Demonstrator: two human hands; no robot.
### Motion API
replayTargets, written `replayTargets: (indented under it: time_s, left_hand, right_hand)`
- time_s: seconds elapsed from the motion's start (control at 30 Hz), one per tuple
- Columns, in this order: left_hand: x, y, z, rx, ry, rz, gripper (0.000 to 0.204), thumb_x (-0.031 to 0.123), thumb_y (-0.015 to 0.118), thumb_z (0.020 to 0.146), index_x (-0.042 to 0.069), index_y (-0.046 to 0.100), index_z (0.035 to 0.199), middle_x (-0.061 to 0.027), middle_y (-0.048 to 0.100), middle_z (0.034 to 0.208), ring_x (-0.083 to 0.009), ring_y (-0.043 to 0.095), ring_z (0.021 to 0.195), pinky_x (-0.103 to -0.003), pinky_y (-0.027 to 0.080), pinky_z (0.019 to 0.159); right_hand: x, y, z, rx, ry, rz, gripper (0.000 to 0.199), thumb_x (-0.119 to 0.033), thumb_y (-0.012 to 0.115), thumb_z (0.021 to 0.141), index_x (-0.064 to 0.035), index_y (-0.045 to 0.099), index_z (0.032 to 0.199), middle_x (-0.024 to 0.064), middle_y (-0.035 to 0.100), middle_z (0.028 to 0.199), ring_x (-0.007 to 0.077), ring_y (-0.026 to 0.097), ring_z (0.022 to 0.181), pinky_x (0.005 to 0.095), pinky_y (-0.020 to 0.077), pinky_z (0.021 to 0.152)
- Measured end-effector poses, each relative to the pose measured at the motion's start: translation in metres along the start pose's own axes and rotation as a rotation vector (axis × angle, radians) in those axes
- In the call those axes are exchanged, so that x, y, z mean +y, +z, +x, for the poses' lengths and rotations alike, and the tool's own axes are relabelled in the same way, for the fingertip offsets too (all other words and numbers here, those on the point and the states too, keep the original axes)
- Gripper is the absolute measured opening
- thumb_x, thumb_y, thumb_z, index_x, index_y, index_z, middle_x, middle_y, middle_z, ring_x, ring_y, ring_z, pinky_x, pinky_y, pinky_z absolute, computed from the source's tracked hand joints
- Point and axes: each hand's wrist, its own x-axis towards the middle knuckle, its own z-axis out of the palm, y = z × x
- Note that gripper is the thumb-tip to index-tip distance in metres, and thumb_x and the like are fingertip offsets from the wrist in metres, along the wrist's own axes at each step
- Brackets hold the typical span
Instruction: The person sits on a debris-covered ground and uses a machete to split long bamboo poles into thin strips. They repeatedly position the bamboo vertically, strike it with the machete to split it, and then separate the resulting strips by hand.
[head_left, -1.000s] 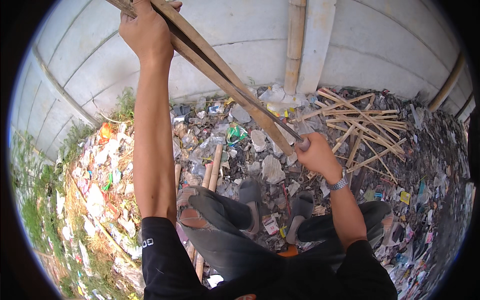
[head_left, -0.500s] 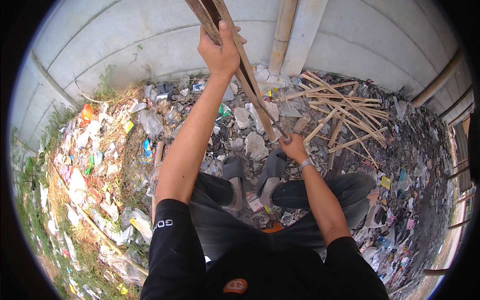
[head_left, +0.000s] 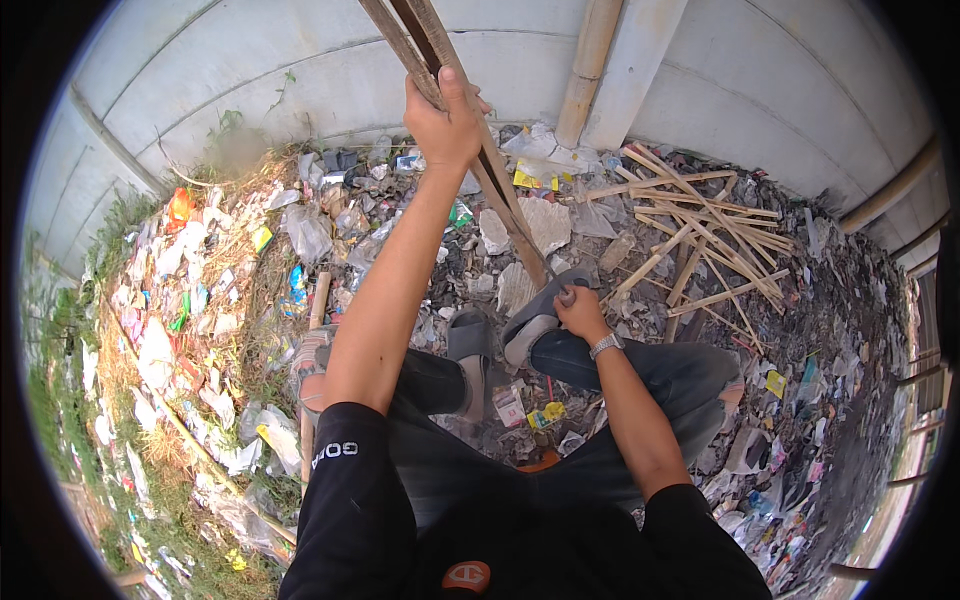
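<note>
Bamboo, gapped lengthwise: gripped firmly in my left hand, running from its 11 o'clock to its 5 | my right hand: wrapped round a tool handle, bamboo's lower end near, between its 10 and 11 | slat pile: my right hand's 2 o'clock, on littered ground

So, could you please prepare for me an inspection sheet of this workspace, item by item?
Surface: ground, littered, uneven.
Job's things: split bamboo, raised at a slant; hand tool, its handle near the bamboo's lower end.
Clutter: crossed pile of strips, plastic bag, rubble.
Hands: left hand grips the bamboo; right hand grips the tool.
Cables: nothing seen.
Surroundings: pale wall, upright pole, plants at left.
</note>
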Motion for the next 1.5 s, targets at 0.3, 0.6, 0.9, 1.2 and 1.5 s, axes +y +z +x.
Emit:
replayTargets:
  time_s: [0.3, 0.6, 0.9, 1.2, 1.5]
  left_hand:
    - [-0.006, 0.021, -0.033, 0.010, -0.018, -0.002, 0.051, 0.047, 0.058, 0.102, -0.003, 0.048, 0.111, -0.0096, 0.064, 0.069, -0.0188, 0.068, 0.057, -0.031, 0.053, 0.053]
    - [-0.027, 0.017, -0.025, 0.022, -0.009, 0.001, 0.051, 0.047, 0.055, 0.103, -0.002, 0.045, 0.111, -0.0125, 0.064, 0.073, -0.0201, 0.066, 0.057, -0.032, 0.054, 0.053]
    - [-0.028, 0.019, -0.025, -0.027, -0.035, -0.049, 0.057, 0.054, 0.052, 0.103, -0.002, 0.046, 0.109, -0.0168, 0.066, 0.077, -0.0233, 0.068, 0.060, -0.035, 0.056, 0.055]
    - [-0.019, 0.040, -0.040, -0.126, -0.020, -0.126, 0.060, 0.057, 0.054, 0.101, -0.002, 0.050, 0.106, -0.0162, 0.067, 0.079, -0.0234, 0.069, 0.063, -0.035, 0.056, 0.056]
    - [0.003, 0.075, -0.072, -0.460, 0.062, 0.161, 0.065, 0.054, 0.058, 0.100, -0.008, 0.051, 0.118, -0.0193, 0.070, 0.085, -0.0301, 0.071, 0.080, -0.041, 0.058, 0.075]
  right_hand:
    - [0.029, 0.021, -0.010, 0.084, 0.016, 0.001, 0.045, -0.026, 0.075, 0.082, 0.0066, 0.072, 0.113, 0.0309, 0.071, 0.101, 0.0430, 0.070, 0.099, 0.0433, 0.0549, 0.091]
    - [0.009, -0.011, -0.025, 0.053, 0.039, -0.047, 0.034, -0.027, 0.074, 0.082, 0.0009, 0.074, 0.102, 0.0285, 0.071, 0.096, 0.0460, 0.067, 0.097, 0.0494, 0.0543, 0.088]
    - [-0.056, -0.078, -0.077, -0.047, -0.070, -0.217, 0.035, -0.031, 0.070, 0.087, 0.0026, 0.066, 0.095, 0.0289, 0.069, 0.092, 0.0487, 0.066, 0.092, 0.0532, 0.0525, 0.084]
    - [-0.165, -0.121, -0.128, -0.073, 0.075, -0.078, 0.036, -0.029, 0.068, 0.093, 0.0058, 0.059, 0.095, 0.0272, 0.068, 0.087, 0.0474, 0.067, 0.084, 0.0493, 0.0515, 0.075]
    - [-0.104, -0.079, -0.156, 0.127, 0.291, 0.283, 0.043, -0.039, 0.063, 0.099, 0.0041, 0.065, 0.103, 0.0221, 0.069, 0.083, 0.0357, 0.069, 0.076, 0.0412, 0.0511, 0.068]
